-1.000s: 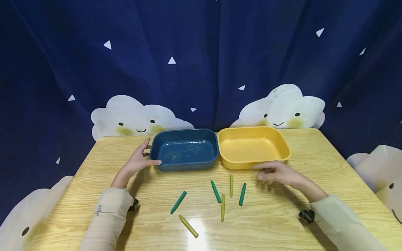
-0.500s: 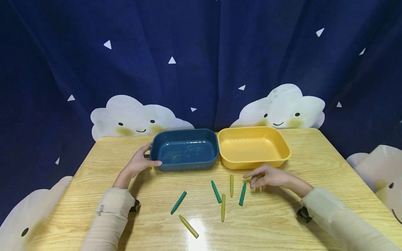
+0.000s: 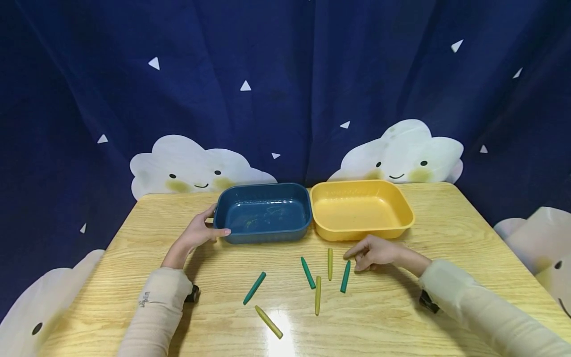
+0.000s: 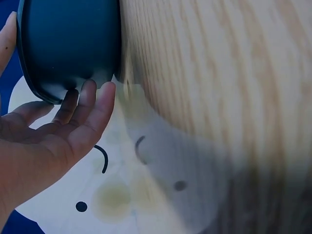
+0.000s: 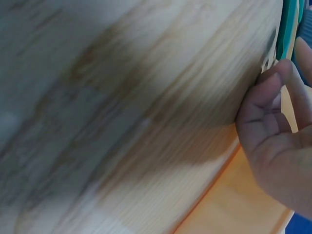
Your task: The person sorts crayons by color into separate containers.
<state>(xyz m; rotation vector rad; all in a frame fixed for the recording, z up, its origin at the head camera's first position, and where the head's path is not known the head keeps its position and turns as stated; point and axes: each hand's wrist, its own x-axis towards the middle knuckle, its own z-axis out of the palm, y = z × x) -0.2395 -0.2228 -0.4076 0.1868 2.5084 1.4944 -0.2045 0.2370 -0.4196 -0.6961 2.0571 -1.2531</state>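
A person's right hand (image 3: 373, 250) is poised low over a wooden desk (image 3: 214, 317), its grip holding nothing, thumb and index finger parted, just beside a green crayon (image 3: 345, 276); whether a fingertip touches the crayon cannot be told. The left hand (image 3: 196, 233) is loosely spread at the left end of a blue bin (image 3: 263, 238), thumb on the front rim and fingertips against the outer wall, fingers relaxed rather than clenched. Left of the green crayon lies a yellow crayon (image 3: 330, 264), then a second green crayon (image 3: 308, 272), its near end just beside a second yellow crayon (image 3: 317, 295). Farther left, a third green crayon (image 3: 254, 288) lies aslant, with a third yellow crayon (image 3: 269, 322) nearer the person, beside a patch of glare. Beyond the crayons, the blue bin and a yellow bin (image 3: 357, 234) stand upright side by side toward the back of the desk. Cream sleeves (image 3: 156, 302) cover the forearms, and a dark blue curtain (image 3: 272, 49) with smiling white clouds (image 3: 192, 161) and small triangles hangs behind.
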